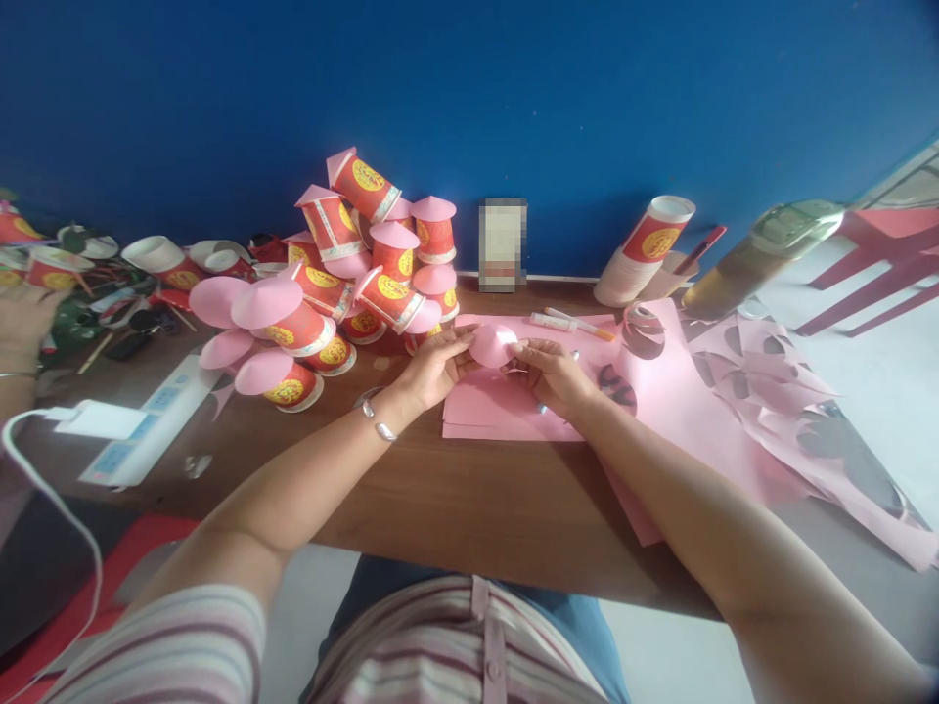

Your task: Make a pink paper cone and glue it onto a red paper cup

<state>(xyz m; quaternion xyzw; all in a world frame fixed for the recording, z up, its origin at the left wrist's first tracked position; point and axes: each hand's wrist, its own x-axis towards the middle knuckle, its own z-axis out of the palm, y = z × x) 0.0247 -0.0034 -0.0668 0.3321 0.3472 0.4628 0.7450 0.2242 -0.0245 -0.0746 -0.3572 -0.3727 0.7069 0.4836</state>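
Between my two hands is a small pink paper cone (493,346), held above a stack of pink paper sheets (476,416). My left hand (438,367) pinches the cone's left edge, while the fingers of my right hand (552,372) close on its right edge. White-and-orange markers (572,325) lie on the paper just behind the cone. To the left is a heap of red paper cups (392,298) with yellow emblems, many topped by pink cones (268,301) like the one I hold.
A stack of cups (646,249) and a tilted bottle (763,254) stand at the back right. Cut pink paper scraps (778,381) spread over the right side. A power strip (151,420) with a white charger lies left. Another person's hand (29,328) shows at the far left.
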